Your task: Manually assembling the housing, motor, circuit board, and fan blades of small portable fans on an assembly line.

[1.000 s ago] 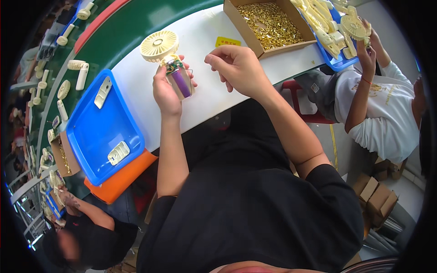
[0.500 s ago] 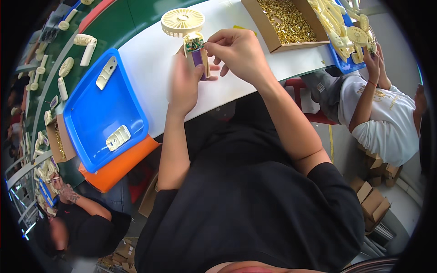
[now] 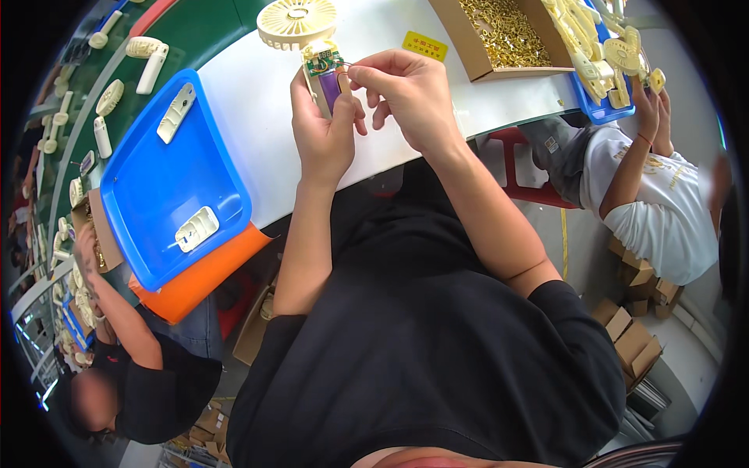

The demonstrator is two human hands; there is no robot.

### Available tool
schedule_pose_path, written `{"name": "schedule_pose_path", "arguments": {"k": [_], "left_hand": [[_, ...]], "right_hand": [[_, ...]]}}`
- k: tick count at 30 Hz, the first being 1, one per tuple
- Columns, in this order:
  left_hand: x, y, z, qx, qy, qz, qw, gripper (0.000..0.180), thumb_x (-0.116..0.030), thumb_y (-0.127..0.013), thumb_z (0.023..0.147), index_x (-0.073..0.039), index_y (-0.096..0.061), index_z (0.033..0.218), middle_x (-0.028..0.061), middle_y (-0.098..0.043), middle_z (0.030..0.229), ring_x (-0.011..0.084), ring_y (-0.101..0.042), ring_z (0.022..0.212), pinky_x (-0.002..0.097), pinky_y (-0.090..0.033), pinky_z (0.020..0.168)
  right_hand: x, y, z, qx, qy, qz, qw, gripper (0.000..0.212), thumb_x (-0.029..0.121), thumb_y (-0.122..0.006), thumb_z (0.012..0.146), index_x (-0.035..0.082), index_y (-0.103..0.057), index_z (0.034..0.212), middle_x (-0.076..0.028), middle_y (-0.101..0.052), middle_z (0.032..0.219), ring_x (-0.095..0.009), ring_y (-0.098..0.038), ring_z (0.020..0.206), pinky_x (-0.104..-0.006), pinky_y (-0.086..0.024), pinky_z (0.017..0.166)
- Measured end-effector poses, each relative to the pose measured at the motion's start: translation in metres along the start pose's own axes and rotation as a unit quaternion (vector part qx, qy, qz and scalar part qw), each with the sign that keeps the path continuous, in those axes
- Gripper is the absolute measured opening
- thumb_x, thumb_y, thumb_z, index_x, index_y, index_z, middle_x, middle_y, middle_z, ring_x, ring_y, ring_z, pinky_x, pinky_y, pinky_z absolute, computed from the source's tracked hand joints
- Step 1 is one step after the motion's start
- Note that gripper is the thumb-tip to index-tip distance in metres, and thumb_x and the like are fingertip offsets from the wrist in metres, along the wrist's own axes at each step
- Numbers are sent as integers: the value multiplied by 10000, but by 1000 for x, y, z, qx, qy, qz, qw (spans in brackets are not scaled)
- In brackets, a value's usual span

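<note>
My left hand (image 3: 326, 140) is wrapped round the open handle of a cream handheld fan (image 3: 297, 22), its round slatted head pointing away from me. Inside the handle sit a green circuit board (image 3: 322, 62) and a purple battery cell (image 3: 330, 90). Thin dark wires (image 3: 346, 70) loop out beside the board. Thumb and forefinger of my right hand (image 3: 413, 93) pinch together at these wires, close to the board's right edge. The other right fingers are loosely curled.
On the left lies a blue tray (image 3: 160, 207) holding two cream handle shells. Beyond my right hand are a yellow card (image 3: 425, 46) and a cardboard box (image 3: 499, 72) of small gold parts. Co-workers sit at both sides; fans stand on the green belt (image 3: 211, 35).
The fan and my left hand have shifted slightly; wires now show at my right fingertips. The yellow card has come into fuller view. The left co-worker's arm has reached toward a parts box.
</note>
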State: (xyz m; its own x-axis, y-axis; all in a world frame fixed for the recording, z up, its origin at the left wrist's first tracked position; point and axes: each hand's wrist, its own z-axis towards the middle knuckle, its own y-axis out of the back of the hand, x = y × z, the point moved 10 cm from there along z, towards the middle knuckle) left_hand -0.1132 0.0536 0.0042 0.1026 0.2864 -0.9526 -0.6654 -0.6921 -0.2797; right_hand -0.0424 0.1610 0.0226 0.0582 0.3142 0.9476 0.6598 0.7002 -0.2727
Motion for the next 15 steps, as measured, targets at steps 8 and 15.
{"name": "schedule_pose_path", "arguments": {"k": [8, 15], "left_hand": [[-7, 1, -3, -32, -28, -7, 999, 426, -45, -593, 968, 35, -382, 1329, 110, -604, 1064, 126, -621, 749, 258, -550, 601], [-18, 5, -8, -49, -67, 36, 996, 451, -66, -643, 965, 41, -411, 1336, 87, -591, 1166, 123, -614, 1010, 266, -528, 883]], "right_hand": [[-10, -4, -11, -30, 101, -57, 993, 82, 32, -742, 896, -50, -747, 898, -97, -727, 846, -57, -586, 572, -213, -424, 425], [11, -4, -25, -81, 278, -117, 950, 69, -8, -786, 850, -17, -759, 913, -26, -666, 749, -40, -573, 579, -201, -440, 444]]}}
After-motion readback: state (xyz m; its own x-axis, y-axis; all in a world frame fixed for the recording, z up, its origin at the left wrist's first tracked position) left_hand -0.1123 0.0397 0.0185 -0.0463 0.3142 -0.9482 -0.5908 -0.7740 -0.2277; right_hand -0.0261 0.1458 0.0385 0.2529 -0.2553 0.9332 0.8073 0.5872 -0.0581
